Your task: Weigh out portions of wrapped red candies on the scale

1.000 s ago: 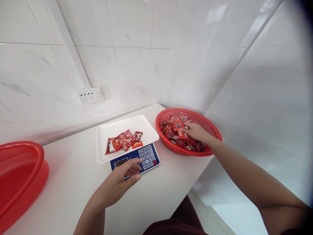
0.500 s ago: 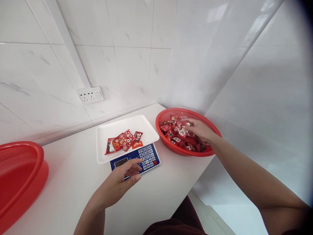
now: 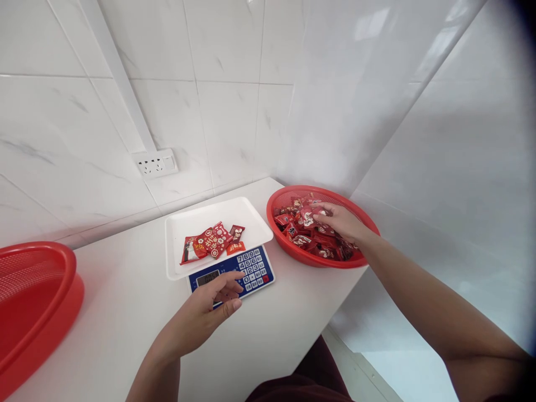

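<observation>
Against the tiled wall (image 3: 226,123) stands a white table (image 3: 125,318), bearing a red basket (image 3: 288,250). Beside it, a white tray (image 3: 180,229) tops a blue scale (image 3: 256,269). The left hand (image 3: 211,304), loosely open and empty, is over the scale; the right hand (image 3: 342,222), fingers bent, touches wrapped packets (image 3: 307,243) inside the basket, its grip unclear. Several red sachets (image 3: 213,240) lie on the tray.

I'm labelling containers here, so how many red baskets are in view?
2. One basket is at the left edge, partly cut off by the frame; the other basket, holding red packets, stands to the right of the scale.
</observation>
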The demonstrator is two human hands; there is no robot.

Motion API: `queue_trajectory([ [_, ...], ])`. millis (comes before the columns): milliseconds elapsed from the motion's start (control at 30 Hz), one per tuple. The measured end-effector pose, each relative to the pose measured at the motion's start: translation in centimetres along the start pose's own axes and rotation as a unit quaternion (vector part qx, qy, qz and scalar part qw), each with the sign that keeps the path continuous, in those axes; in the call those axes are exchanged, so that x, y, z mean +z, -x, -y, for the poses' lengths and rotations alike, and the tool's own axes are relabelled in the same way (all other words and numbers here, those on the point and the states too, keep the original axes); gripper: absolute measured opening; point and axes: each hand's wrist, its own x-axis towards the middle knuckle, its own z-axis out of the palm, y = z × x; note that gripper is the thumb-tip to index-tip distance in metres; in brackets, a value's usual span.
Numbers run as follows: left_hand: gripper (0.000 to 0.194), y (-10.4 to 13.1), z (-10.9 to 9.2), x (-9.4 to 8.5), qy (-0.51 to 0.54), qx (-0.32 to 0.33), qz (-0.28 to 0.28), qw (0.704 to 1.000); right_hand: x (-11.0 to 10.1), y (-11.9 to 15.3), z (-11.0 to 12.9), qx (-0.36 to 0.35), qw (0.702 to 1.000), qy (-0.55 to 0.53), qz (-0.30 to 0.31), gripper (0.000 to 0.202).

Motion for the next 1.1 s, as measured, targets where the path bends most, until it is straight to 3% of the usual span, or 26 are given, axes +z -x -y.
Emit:
queue_trajectory([
  [300, 0.043, 0.0, -0.1, -0.1, -0.002, 0.004, 0.004, 1.0, 0.1, -0.1, -0.5, -0.007, 1.0, -0.005, 0.011, 0.041],
  [500, 0.043, 0.0, 0.0, -0.1, -0.009, 0.002, 0.0, 1.0, -0.8, -1.0, -1.3, -0.095, 0.995, -0.018, -0.035, 0.058],
  [600, 0.044, 0.0, 0.1, -0.1, -0.013, 0.004, -0.004, 1.0, -1.7, -1.3, -2.2, -0.072, 0.983, 0.148, 0.08, 0.042],
  [667, 0.045, -0.1, 0.1, -0.2, -0.012, 0.005, -0.006, 1.0, -1.8, -1.3, -3.0, -0.047, 0.933, 0.317, 0.167, 0.034],
  [733, 0.044, -0.1, 0.0, -0.2, -0.009, 0.005, -0.006, 1.0, -1.4, -1.1, -3.9, -0.026, 0.881, 0.433, 0.191, 0.039],
  [767, 0.044, -0.1, 0.0, -0.2, -0.008, 0.004, -0.005, 1.0, -1.1, -1.0, -4.3, -0.018, 0.868, 0.46, 0.186, 0.045],
  [900, 0.045, 0.0, -0.2, 0.0, -0.015, -0.003, 0.006, 1.0, 0.8, -0.9, -5.1, -0.017, 0.865, 0.481, 0.146, 0.06],
  [1100, 0.044, 0.1, -0.2, 0.0, -0.027, 0.001, -0.001, 1.0, 0.9, -1.7, -4.1, -0.035, 0.888, 0.449, 0.09, 0.036],
])
